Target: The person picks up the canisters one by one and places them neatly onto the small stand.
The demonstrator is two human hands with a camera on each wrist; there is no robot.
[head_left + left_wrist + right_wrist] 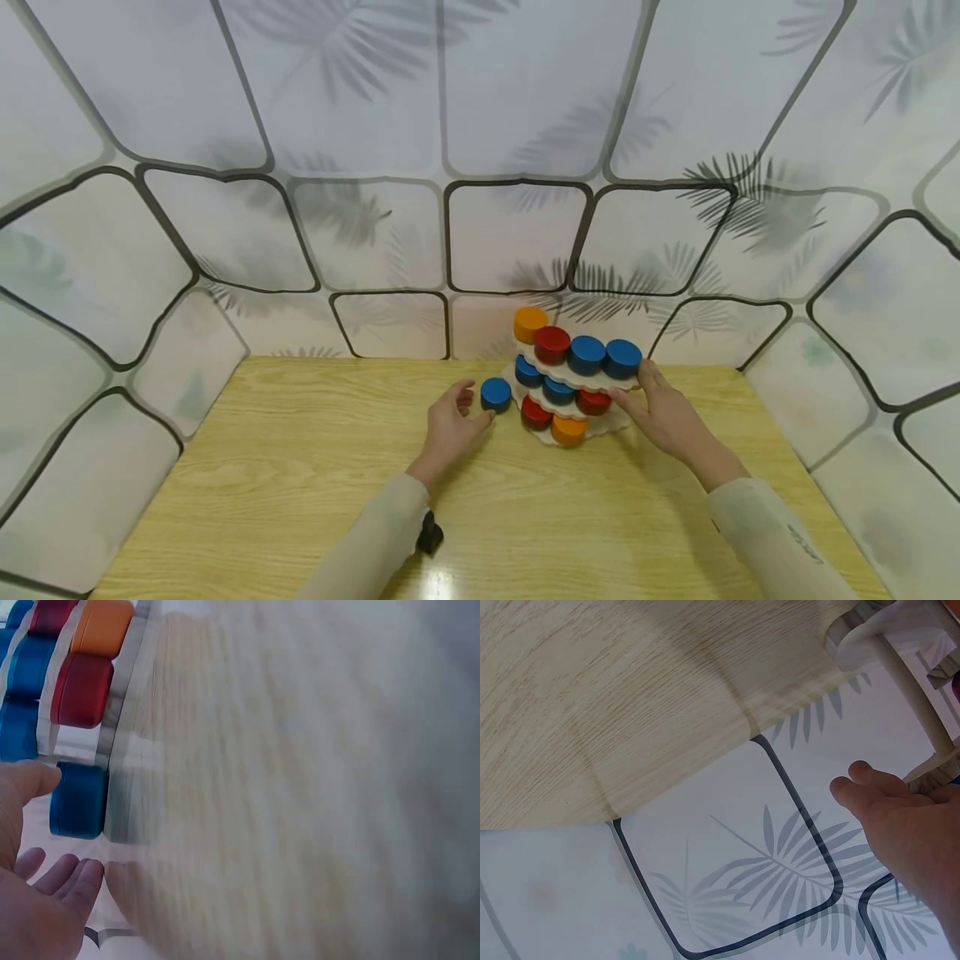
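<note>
A three-tier wooden stand with white scalloped shelves bears blue, red and orange round blocks. My right hand grips the right edge of its top shelf, thumb in front and fingers behind; in the right wrist view, the right hand is at that shelf's wooden edge. Left of the stand, a blue round block stands on the table. My left hand is beside this block, thumb and fingers spread around it. In the left wrist view the thumb tip overlaps the blue block, while the fingers are apart from it.
The light wooden table runs back to a wall with a leaf and stone pattern, with similar walls on both sides. A small black object is at the left sleeve. A wooden post joins the stand's shelves.
</note>
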